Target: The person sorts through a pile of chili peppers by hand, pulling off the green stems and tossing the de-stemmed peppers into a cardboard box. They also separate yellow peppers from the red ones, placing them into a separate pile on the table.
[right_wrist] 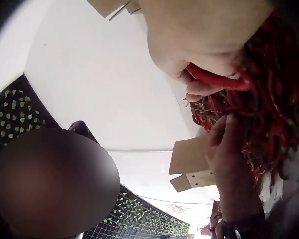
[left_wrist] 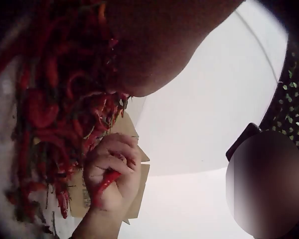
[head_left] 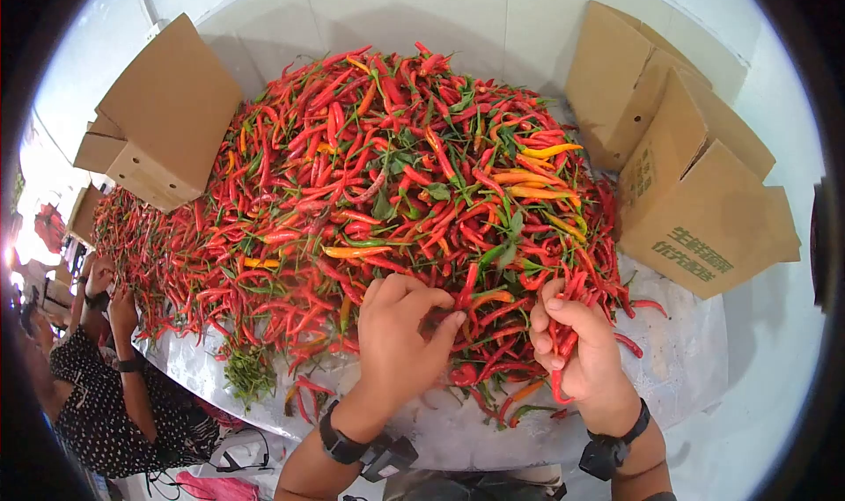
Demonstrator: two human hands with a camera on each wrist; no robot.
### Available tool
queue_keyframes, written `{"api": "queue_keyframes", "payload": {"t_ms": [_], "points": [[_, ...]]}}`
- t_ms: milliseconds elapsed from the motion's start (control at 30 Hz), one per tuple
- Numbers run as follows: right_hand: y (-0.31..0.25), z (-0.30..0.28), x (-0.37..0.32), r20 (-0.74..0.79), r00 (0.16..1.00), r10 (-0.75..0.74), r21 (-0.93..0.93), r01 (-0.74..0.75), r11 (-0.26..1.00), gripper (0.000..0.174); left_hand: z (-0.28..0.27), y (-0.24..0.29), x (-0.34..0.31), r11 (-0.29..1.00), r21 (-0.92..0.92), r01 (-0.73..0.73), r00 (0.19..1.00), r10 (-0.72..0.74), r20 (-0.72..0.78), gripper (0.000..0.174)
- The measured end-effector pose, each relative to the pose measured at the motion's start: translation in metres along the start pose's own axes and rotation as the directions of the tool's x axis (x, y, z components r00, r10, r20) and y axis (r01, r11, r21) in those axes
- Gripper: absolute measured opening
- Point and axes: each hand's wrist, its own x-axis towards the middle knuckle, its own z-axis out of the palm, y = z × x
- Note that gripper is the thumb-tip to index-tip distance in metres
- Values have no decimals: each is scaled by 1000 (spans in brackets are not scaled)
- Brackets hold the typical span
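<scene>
A large heap of red chili peppers, mixed with some orange, yellow and green ones, covers the table. At the heap's near edge, the left hand has its thumb and index finger closed around part of a red pepper. To its right, the right hand curls its fingers round several red peppers, one pointing down below the palm. The right wrist view shows a red pepper in the right hand, with the left hand beyond. The left hand looks dark in the left wrist view.
Open cardboard boxes stand at the left and right of the heap. Green stems lie at the near left edge. Another person sits at the left, hands near the heap. Pale table surface shows at the right.
</scene>
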Motion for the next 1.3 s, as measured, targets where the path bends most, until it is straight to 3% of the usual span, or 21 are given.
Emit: {"api": "queue_keyframes", "payload": {"t_ms": [100, 200, 300, 400, 500, 600, 700, 800, 900, 1000, 1300], "points": [[-1, 1, -2, 68, 997, -35, -87, 40, 995, 12, 1, 0, -2, 995, -102, -21, 999, 17, -37, 20], [5, -3, -1, 122, 990, -75, -119, 89, 989, 14, 1, 2, -5, 954, -297, 53, 997, -67, -38, 23], [7, 1, -5, 69, 988, -138, -284, 152, 947, 20, 2, 8, -12, 805, -530, 266, 962, -256, 95, 25], [7, 4, -7, 85, 987, -140, -306, 159, 939, 26, 3, 16, -12, 775, -591, 226, 972, -222, 80, 26], [7, 6, -8, 149, 986, -71, -278, 111, 954, 27, 1, 16, -10, 896, -443, -11, 998, 35, 46, 24], [8, 6, -8, 164, 986, -26, -387, 88, 918, 26, 1, 21, -8, 913, -391, -113, 981, 166, 103, 18], [9, 3, -6, 138, 990, -34, -296, 74, 952, 25, 2, 19, -8, 909, -388, -154, 974, 205, 94, 17], [7, -1, -3, 92, 994, -55, -196, 72, 978, 26, 3, 16, -7, 910, -397, -115, 991, 135, 23, 19], [8, 5, -4, 50, 997, -57, -232, 67, 970, 26, 0, 18, -7, 892, -450, -49, 996, 75, 39, 18], [12, 2, -5, 148, 986, -75, -241, 110, 964, 25, -1, 18, -4, 899, -420, -120, 976, 184, 114, 17], [8, 6, -10, 255, 966, -30, -390, 131, 911, 17, 3, 16, -5, 891, -432, -136, 980, 186, 74, 15]]}}
